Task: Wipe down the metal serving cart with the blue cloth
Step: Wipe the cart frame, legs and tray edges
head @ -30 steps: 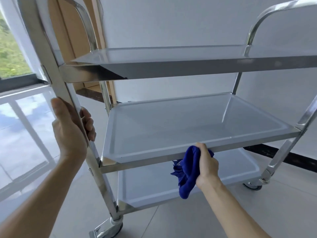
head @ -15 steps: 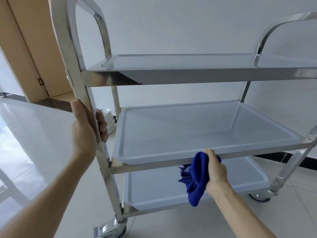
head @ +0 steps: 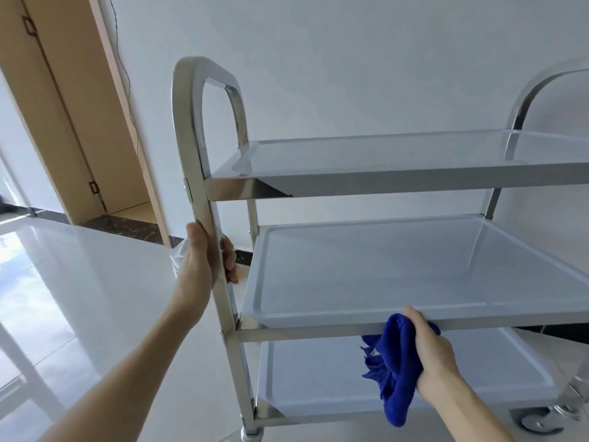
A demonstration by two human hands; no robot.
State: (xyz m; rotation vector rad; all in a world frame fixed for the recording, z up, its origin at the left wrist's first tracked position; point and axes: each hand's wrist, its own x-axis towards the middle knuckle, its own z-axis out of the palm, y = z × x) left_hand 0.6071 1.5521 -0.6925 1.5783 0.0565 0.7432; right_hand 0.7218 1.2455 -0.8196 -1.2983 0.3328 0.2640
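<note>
A three-shelf metal serving cart (head: 318, 333) stands in front of me against a white wall. My left hand (head: 199, 266) grips the cart's near-left upright post, fingers wrapped round it just below the top shelf. My right hand (head: 430, 349) holds the bunched blue cloth (head: 393, 371) and presses it against the front rail of the middle shelf, right of centre. Part of the cloth hangs below the rail, in front of the bottom shelf.
A wooden door frame (head: 79, 122) stands at the left behind the cart. Glossy white floor tiles (head: 79, 298) spread to the left. A caster wheel (head: 538, 422) shows at the cart's lower right. A stack of white cups (head: 178, 260) peeks out behind my left hand.
The view has swung to the right and upward, so the cart sits further right in frame. Both hands keep their hold; the cloth stays on the middle shelf's front rail.
</note>
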